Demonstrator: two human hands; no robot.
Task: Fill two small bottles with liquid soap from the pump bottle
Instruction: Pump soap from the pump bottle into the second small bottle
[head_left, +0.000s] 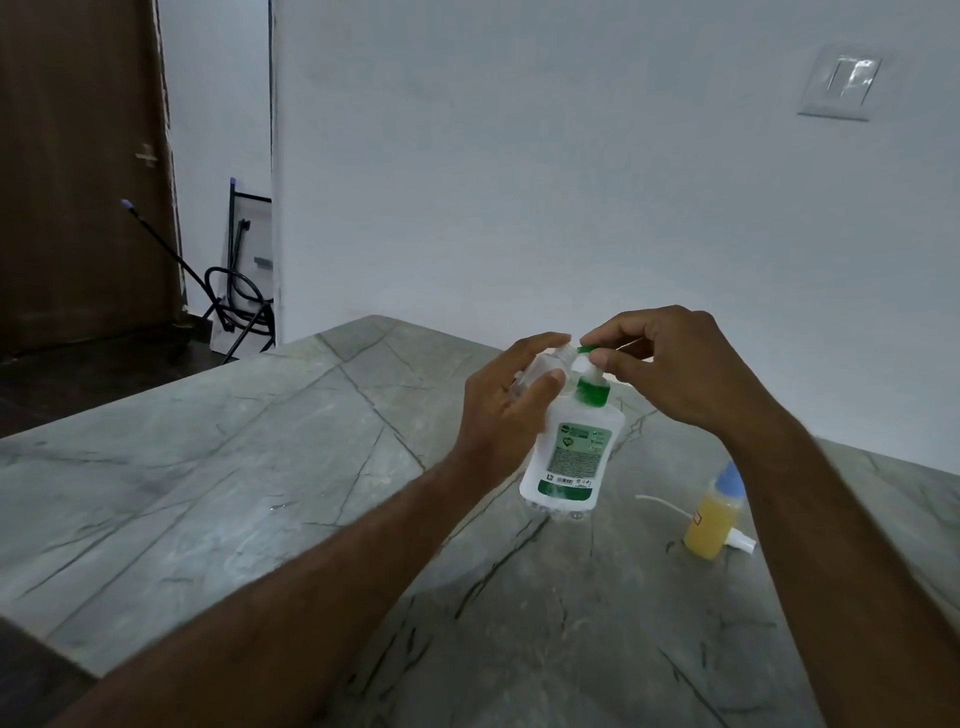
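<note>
Left hand grips small clear bottle at pump bottle spout; right hand fingers curl on pump head, mid-table.

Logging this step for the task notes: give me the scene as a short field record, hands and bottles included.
surface: grey veined stone table
pump bottle: pump bottle, clear with green collar, upright on the table
left hand: left hand holds a small clear bottle, tilted, its mouth at the pump spout
right hand: right hand pinches the green pump head
second small bottle: yellow-filled bottle with blue cap, standing apart to the right
loose part: white pump with tube lying beside the yellow-filled bottle
</note>
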